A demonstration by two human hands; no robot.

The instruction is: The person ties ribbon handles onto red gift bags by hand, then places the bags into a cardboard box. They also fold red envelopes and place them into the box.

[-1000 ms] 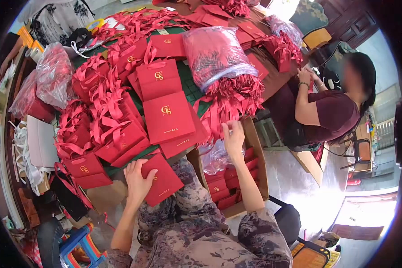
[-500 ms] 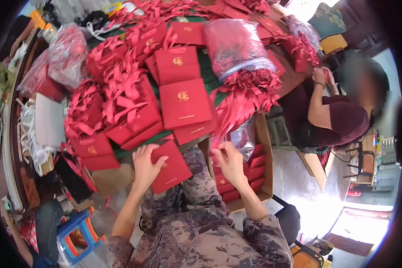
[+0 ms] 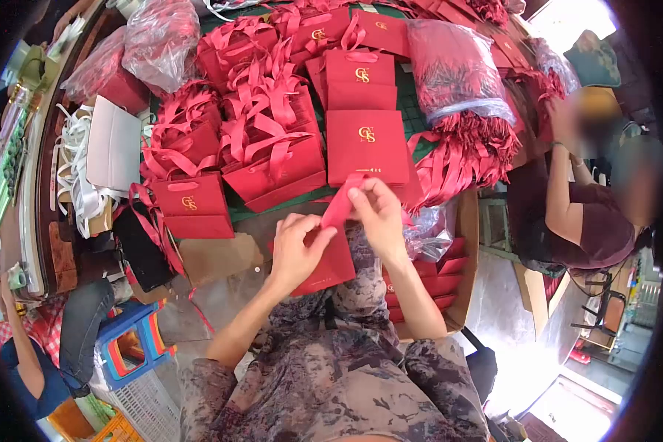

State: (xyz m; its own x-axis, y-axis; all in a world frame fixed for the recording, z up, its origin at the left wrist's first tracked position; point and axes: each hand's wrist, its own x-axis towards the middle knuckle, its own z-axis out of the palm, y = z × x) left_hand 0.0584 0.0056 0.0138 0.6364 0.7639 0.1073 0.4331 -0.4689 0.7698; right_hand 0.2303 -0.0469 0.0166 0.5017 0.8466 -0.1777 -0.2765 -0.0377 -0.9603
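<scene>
Between my two hands a pink-red ribbon (image 3: pixel 338 208) is stretched over a red paper bag (image 3: pixel 330 267) that lies above my lap. My left hand (image 3: pixel 300 249) is closed, its thumb and fingers at the bag's upper edge and the ribbon's lower end. Higher up, my right hand (image 3: pixel 378 214) pinches the ribbon's upper part. Just beyond, a red bag with gold lettering (image 3: pixel 367 151) lies flat on the pile. A bundle of loose ribbons (image 3: pixel 460 171) spills from a plastic wrap to the right.
Finished-looking red bags with ribbon handles (image 3: pixel 272 140) crowd the table. A cardboard box (image 3: pixel 464 272) of red bags stands by my right arm. Another person (image 3: pixel 589 214) sits at the right, and a person's arm (image 3: pixel 23 346) shows at the left. A blue stool (image 3: pixel 129 350) stands on the floor.
My right hand has brought the ribbon up and left to the bag. My left hand has shifted to the bag's top edge, meeting the ribbon. The whole view has turned leftward.
</scene>
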